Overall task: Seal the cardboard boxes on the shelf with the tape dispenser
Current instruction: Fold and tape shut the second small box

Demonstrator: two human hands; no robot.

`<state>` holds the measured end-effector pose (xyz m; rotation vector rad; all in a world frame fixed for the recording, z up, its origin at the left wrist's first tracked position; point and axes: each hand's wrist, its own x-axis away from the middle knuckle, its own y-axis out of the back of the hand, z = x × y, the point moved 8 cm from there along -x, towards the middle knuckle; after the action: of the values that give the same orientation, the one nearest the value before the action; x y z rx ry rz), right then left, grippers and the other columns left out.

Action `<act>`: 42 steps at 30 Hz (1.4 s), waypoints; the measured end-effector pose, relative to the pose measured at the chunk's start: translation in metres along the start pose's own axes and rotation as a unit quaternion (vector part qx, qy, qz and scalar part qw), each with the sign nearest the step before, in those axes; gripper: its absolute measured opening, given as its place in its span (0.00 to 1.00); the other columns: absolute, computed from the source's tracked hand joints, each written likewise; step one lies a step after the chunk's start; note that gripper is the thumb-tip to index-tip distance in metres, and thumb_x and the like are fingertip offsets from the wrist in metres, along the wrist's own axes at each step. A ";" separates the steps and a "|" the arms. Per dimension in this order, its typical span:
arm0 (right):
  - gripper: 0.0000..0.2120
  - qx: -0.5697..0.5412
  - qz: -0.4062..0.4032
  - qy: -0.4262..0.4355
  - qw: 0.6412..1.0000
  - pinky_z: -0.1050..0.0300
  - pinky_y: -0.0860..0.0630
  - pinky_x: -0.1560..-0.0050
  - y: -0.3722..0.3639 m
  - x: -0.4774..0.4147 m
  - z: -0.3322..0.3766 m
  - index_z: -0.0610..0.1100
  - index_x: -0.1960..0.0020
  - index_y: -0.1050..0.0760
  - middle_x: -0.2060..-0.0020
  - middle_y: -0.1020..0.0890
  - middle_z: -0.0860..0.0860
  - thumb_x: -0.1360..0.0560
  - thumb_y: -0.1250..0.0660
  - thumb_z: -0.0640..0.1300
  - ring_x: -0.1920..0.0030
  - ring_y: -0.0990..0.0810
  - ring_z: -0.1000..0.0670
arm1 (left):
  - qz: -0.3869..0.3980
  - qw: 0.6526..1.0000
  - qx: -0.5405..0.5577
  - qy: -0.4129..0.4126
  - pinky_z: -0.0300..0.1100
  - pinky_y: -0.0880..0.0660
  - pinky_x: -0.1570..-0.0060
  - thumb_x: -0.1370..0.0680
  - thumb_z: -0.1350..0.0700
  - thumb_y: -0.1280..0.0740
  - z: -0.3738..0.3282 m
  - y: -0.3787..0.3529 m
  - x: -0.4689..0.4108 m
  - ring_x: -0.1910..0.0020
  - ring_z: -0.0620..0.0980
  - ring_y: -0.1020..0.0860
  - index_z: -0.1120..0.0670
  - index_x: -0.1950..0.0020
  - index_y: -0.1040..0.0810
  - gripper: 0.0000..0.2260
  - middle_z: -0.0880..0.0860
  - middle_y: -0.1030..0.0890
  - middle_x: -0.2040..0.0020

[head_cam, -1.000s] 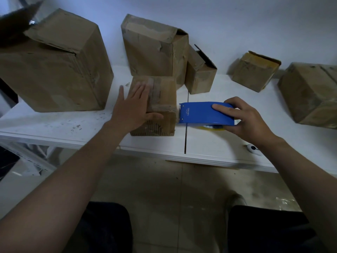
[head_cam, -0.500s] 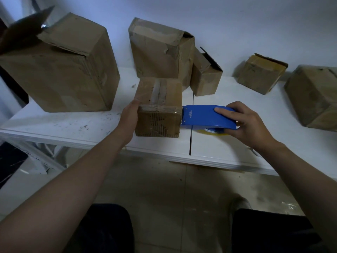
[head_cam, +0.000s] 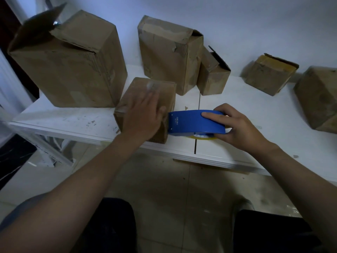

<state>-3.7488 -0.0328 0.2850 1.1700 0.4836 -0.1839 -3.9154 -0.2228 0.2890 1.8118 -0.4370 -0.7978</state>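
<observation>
Hands are both at the front of the white shelf. Your left hand lies palm-down on top of the small cardboard box. Its grip is spread, with the fingers straight and blurred and the thumb at the box's right edge. That box stands near the shelf's front edge, just left of the seam between the two shelf boards.

Your right hand holds the blue tape dispenser. Its grip is curled round the rear end, with the forefinger laid along the top. The dispenser lies level, and its nose touches the right side of the small cardboard box just beside your left thumb. A sliver of the yellow tape roll shows under the blue shell.

A large box with a raised flap stands left of the small one, close beside it. Behind is a tall box with a torn top. A smaller open-flapped box leans against its right side. Well apart on the right sit a tilted box and a partly cut-off box. Your dark-trousered legs show below, over the floor.
</observation>
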 end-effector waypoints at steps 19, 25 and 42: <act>0.34 0.093 -0.040 -0.048 0.994 0.55 0.25 0.48 0.024 0.022 0.012 0.48 0.26 0.29 0.42 0.26 0.42 0.30 0.22 0.40 0.47 0.24 0.43 | 0.008 0.996 -0.090 -0.002 0.63 0.47 0.24 0.23 0.31 0.63 -0.009 -0.012 0.002 0.19 0.54 0.45 0.52 0.21 0.37 0.40 0.51 0.38 0.20; 0.32 0.126 0.014 -0.132 0.983 0.54 0.26 0.56 0.027 0.000 0.028 0.55 0.25 0.30 0.43 0.26 0.45 0.27 0.25 0.42 0.52 0.25 0.46 | 0.009 0.995 -0.095 0.002 0.63 0.47 0.24 0.23 0.32 0.64 -0.010 -0.011 0.001 0.19 0.53 0.46 0.52 0.20 0.38 0.40 0.51 0.38 0.20; 0.27 0.105 0.128 -0.258 0.952 0.55 0.29 0.58 0.041 -0.056 0.049 0.62 0.33 0.23 0.52 0.19 0.53 0.27 0.29 0.39 0.56 0.23 0.49 | 0.017 0.995 -0.103 0.005 0.64 0.47 0.25 0.21 0.33 0.58 -0.009 -0.015 -0.001 0.19 0.52 0.46 0.51 0.20 0.39 0.36 0.50 0.38 0.20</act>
<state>-3.7697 -0.0676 0.3595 1.3222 -0.1544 -0.3115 -3.9111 -0.2108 0.2771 1.6123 -0.3635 -0.7815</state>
